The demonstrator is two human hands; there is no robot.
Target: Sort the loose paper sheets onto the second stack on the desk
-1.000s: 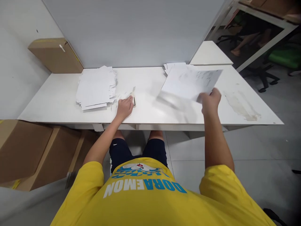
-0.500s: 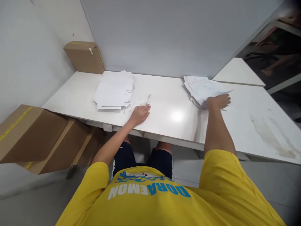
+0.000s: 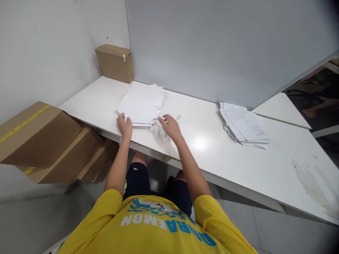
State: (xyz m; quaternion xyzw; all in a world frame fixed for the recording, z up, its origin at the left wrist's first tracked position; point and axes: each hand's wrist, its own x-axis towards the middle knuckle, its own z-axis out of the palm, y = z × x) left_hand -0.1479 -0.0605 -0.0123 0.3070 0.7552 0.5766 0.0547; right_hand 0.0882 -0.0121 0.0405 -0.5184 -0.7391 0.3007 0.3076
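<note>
A stack of white paper sheets (image 3: 141, 104) with ragged edges lies on the white table (image 3: 196, 116), to the left. My left hand (image 3: 124, 127) is at the stack's near left corner, its thumb and forefinger apart and touching the edge. Beside the near right corner, my right hand (image 3: 171, 127) hovers just over the tabletop, fingers loosely bent and apart, with no sheet seen in it. A second pile of papers (image 3: 242, 123), fanned and with faint marks on the top sheet, rests farther right, away from both hands.
A cardboard box (image 3: 113, 65) stands in the back left corner. Larger cardboard boxes (image 3: 39, 137) are stacked left of the table, below its edge. A grey partition (image 3: 225, 46) runs along the back. A brownish stain (image 3: 314, 185) marks the table's right end.
My right hand has left the right pile and come over to the left stack. My left hand has moved left to that stack's near corner. The view has turned slightly.
</note>
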